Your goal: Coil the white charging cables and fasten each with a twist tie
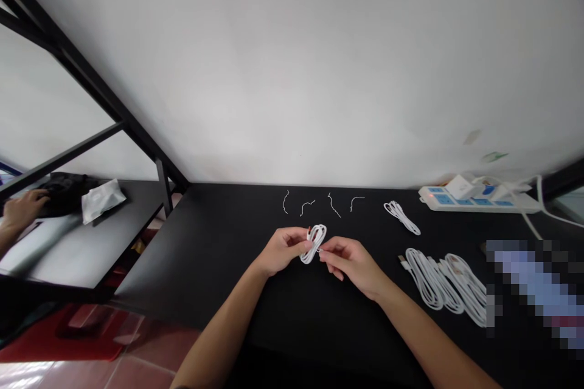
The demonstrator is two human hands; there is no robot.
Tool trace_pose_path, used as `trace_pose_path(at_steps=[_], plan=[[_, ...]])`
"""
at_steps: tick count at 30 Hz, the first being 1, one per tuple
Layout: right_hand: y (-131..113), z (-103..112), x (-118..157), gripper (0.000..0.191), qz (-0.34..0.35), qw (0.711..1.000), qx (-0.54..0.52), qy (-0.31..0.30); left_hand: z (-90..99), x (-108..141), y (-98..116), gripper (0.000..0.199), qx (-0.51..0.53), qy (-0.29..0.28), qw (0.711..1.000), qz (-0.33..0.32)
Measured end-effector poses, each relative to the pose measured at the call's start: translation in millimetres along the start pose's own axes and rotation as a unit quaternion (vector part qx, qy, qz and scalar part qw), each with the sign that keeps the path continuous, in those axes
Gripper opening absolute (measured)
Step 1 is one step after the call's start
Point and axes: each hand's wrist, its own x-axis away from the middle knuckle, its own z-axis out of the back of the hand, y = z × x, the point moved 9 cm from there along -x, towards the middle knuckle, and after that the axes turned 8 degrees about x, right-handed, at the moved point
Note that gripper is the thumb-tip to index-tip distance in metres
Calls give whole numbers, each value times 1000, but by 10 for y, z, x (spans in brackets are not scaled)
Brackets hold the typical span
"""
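My left hand (287,249) grips a coiled white USB cable (314,237) between thumb and fingers, above the black table. A reddish connector end sticks up at the coil's top left. On the coil's right side, my right hand (349,261) pinches a thin white twist tie (320,250) at the cable's middle; the fingers hide most of it. Several loose, bent white twist ties (334,205) lie in a row behind my hands. One bundled white cable (401,217) rests further right, and several coiled white cables (433,282) lie together nearer my right forearm.
A power strip (474,200) with a plugged-in white adapter stands against the wall at the back right. A blurred-out item (538,292) lies at the right. Past the black metal frame (91,79), another person's hand (25,209) is on the neighbouring table, near a white plastic bag (103,200).
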Motion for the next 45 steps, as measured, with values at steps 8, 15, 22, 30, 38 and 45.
trace_pose_path(at_steps=[8,15,22,30,38,45], plan=[[-413,-24,150,15,229,932,270,82,90,40,-258,42,102,61,983,137],[-230,-33,69,15,135,967,210,43,80,43,-241,45,99,51,984,137],[-22,-155,33,34,-28,997,-13,-64,38,51,-134,45,118,5,988,95],[17,-297,113,32,-99,974,-153,-138,-79,72,-95,41,96,-48,991,84],[3,-178,52,34,-57,990,-113,-64,4,50,-97,41,53,-11,996,65],[29,-163,47,37,-54,993,-89,-54,0,66,-29,44,-1,-20,998,55]])
